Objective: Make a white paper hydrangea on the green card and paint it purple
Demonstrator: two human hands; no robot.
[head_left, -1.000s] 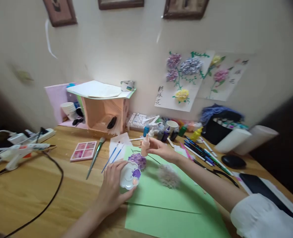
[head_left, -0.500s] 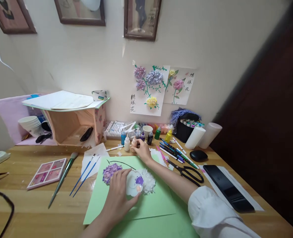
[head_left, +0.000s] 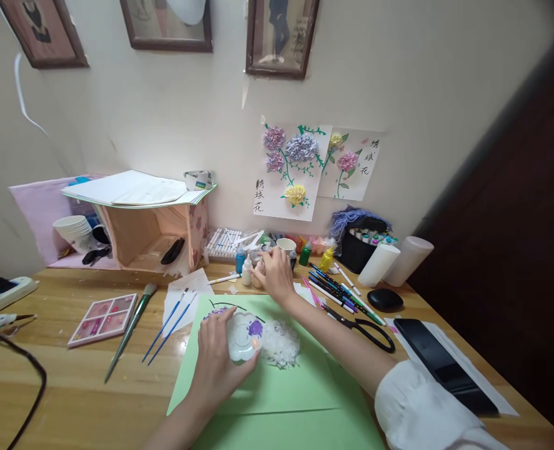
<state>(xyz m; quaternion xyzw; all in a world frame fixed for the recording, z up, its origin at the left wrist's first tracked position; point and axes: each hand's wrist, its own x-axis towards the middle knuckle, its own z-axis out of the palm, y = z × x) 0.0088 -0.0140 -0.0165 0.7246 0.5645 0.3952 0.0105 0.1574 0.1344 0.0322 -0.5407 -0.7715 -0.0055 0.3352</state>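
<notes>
My left hand point(head_left: 218, 356) grips a small white scalloped paint palette point(head_left: 240, 347) by its edges, tilted over the green paper. A purple smear and a peach dab show on the palette. Beside it on the paper lies a pile of white paper shreds point(head_left: 281, 344); the purple shredded flower point(head_left: 218, 310) is mostly hidden behind the hand. Among the paint bottles, my right hand point(head_left: 277, 275) is open, thumb apart from bent fingers. Its thumb is by the peach bottle point(head_left: 258, 281), next to a white bottle point(head_left: 247, 272). The purple bottle is hidden behind this hand.
Blue point(head_left: 240, 259), green point(head_left: 305, 254) and yellow bottles point(head_left: 326, 259) stand at the back. Black scissors point(head_left: 365, 328), several pens point(head_left: 337, 289) and a black phone point(head_left: 440, 359) lie right. Brushes point(head_left: 173, 322) and a pink four-part palette point(head_left: 103, 319) lie left.
My right hand has come off the peach bottle and shifted right over the bottles. My left hand has moved the palette slightly left, uncovering more white shreds and covering more of the purple flower.
</notes>
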